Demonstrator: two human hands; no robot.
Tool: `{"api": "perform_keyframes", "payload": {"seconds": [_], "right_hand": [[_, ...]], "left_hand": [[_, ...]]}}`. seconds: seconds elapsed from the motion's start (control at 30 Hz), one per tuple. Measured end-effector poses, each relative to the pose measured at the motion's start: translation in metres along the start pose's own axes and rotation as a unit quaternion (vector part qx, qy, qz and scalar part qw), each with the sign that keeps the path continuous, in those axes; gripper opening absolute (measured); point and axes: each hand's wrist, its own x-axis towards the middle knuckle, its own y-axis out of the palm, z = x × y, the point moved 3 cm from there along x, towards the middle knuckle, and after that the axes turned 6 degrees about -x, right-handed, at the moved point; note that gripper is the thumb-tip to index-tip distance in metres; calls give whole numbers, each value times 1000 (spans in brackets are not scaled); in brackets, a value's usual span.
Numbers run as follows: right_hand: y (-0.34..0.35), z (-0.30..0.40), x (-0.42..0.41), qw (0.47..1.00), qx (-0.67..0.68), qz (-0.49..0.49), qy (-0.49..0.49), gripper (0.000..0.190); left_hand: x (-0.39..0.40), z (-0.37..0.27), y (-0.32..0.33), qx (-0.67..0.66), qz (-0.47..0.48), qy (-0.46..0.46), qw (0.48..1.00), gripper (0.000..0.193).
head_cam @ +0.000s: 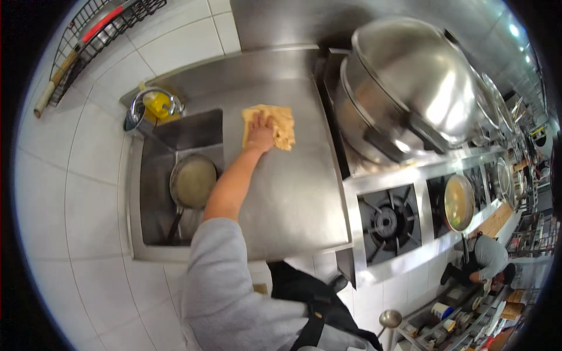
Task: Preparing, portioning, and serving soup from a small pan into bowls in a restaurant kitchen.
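Observation:
My left hand [261, 133] holds a yellow-orange cloth [284, 125] down against the stainless steel counter [294, 193]. Its fingers are spread over the cloth, which is creased and bunched on the right side. The bare forearm and grey sleeve reach up from the bottom of the view. My right hand is out of view. Left of the forearm, a pan [193, 180] with cloudy liquid and a dark handle sits in the sink [151, 197]. At the sink's back left corner stand a curved metal faucet [175, 104] and a bottle of yellow liquid [157, 104].
Large lidded steel pots [408, 79] stand right of the counter, behind a gas burner [386, 221]. Another pan [459, 202] holds food farther along. A ladle [390, 319] shows at lower right. A person [489, 256] bends near low shelves. A wire rack [101, 33] hangs upper left.

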Motion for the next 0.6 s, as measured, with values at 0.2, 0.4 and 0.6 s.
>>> {"api": "perform_keyframes", "payload": {"seconds": [0.2,0.4,0.6], "right_hand": [[93,6,-20,998,-41,-43,-8,12],[76,-74,-111,990,-50,-126,44,14],[45,-261,-256,956,49,-205,205,21]], "left_hand": [[87,166,-34,-49,-80,-276,957,63],[125,148,-22,-17,-99,-45,994,72],[100,-87,-11,-125,41,140,981,59]]}}
